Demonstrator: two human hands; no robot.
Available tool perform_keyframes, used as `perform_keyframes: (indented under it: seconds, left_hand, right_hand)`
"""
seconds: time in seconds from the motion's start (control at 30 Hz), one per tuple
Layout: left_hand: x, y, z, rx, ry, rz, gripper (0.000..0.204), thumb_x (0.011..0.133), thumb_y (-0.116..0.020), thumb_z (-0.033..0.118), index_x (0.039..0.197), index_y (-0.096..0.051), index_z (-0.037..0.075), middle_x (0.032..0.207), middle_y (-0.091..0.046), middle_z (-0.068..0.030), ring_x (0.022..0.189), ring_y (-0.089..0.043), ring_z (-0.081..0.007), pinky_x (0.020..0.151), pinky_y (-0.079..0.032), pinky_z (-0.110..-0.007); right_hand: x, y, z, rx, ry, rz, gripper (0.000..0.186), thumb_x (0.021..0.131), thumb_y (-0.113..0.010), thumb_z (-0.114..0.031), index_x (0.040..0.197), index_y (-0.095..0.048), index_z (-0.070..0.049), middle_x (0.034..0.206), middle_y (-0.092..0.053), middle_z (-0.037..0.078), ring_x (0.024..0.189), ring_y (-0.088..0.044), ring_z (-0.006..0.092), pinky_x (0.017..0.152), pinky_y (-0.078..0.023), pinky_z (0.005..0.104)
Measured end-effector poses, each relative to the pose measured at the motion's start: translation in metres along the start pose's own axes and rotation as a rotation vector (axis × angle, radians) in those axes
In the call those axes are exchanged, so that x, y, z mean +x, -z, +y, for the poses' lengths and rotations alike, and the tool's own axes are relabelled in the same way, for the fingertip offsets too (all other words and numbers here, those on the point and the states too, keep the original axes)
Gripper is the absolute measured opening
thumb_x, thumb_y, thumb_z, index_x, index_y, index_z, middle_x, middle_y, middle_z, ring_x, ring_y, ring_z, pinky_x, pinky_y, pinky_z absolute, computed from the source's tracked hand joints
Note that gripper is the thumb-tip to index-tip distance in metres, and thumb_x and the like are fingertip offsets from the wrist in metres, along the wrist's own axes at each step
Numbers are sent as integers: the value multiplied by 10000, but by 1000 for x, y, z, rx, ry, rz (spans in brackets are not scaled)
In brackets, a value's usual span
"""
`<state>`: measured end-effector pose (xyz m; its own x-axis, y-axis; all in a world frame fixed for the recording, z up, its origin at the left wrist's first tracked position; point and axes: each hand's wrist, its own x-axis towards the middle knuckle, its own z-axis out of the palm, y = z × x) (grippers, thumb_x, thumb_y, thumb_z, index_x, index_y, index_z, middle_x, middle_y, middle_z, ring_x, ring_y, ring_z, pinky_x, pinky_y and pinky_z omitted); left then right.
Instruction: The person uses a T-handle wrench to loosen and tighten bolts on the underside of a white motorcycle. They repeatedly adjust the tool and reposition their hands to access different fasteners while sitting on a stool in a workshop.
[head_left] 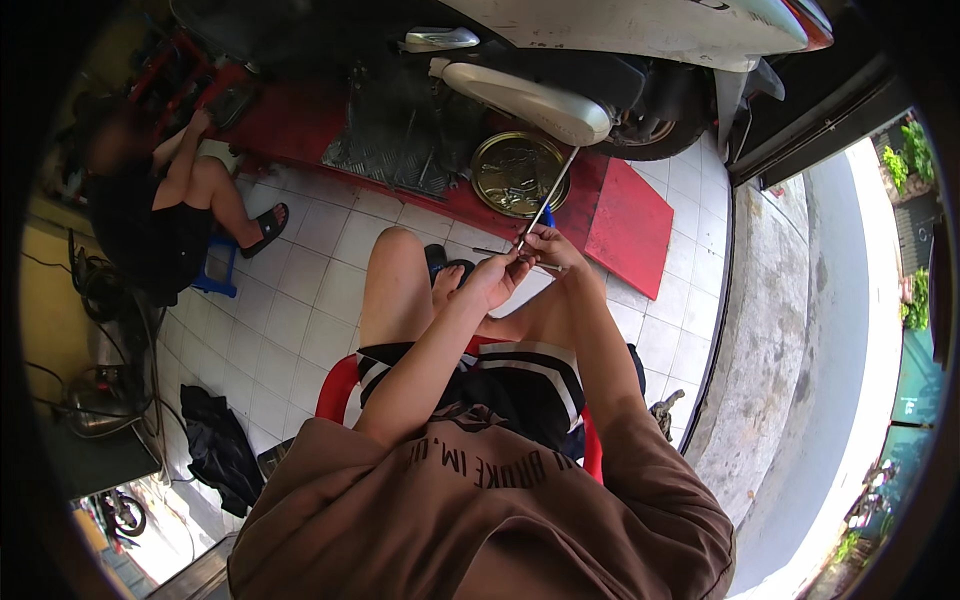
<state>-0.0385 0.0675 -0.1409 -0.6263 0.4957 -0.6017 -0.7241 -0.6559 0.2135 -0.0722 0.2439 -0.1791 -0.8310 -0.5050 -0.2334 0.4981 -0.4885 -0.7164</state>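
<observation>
A long thin metal rod with a bar across its near end, like a T-handle wrench (561,178), slants up from my hands toward the motorbike's engine cover (530,98). My left hand (499,278) is closed at the crossbar end. Beside it, my right hand (549,247) pinches the shaft near the same end. The fingers of both hands meet there and hide part of the tool. Just beyond my hands, a round gold-coloured tray (482,198) holds a shiny layer that looks like liquid. A small blue item (547,216) shows beside the shaft, its kind unclear.
The motorbike (640,25) stands over a red lift platform (630,225) with a metal tread plate (385,165). At the left, another person (150,190) sits on a blue stool (215,268). I sit on a red chair (338,388). Black cloth (215,445) lies on the tiles.
</observation>
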Motion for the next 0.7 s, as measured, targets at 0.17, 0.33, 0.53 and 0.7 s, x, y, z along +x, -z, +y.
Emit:
perform_keyframes:
  seconds: [0.17, 0.33, 0.53, 0.7]
  left_hand:
    - [-9, 1, -3, 80, -30, 46, 166, 949, -480, 102, 1020, -524, -43, 932, -619, -152, 824, -625, -213, 708, -559, -273]
    - [-14, -1, 0, 61, -333, 296, 219, 930, -514, 151, 1121, -529, 45, 806, -548, -75, 713, -575, -173, 627, -499, -276]
    - [-41, -24, -32, 1268, -864, -83, 376, 876, -600, 191, 1240, -586, 95, 626, -517, -54, 537, -518, -148, 542, -434, -297]
    - [-27, 10, -21, 1726, -522, 150, 587, 800, -650, 227, 1253, -438, -80, 717, -659, -167, 666, -657, -311, 639, -513, -385]
  right_hand:
    - [1, 8, 5, -41, -16, 75, 139, 912, -593, -107, 997, -618, 0, 965, -662, 116, 830, -632, 166, 740, -534, 266]
    - [6, -3, 6, -46, 21, 144, 134, 914, -578, -85, 990, -622, 16, 961, -659, 122, 874, -637, 186, 781, -535, 280]
    - [9, 7, -4, -67, 1, 117, 209, 902, -604, -118, 1041, -608, 39, 955, -668, 145, 846, -668, 202, 748, -565, 264]
    - [12, 7, -1, 13, 63, 84, 215, 925, -571, -136, 1057, -615, 27, 969, -671, 157, 870, -672, 199, 763, -564, 256]
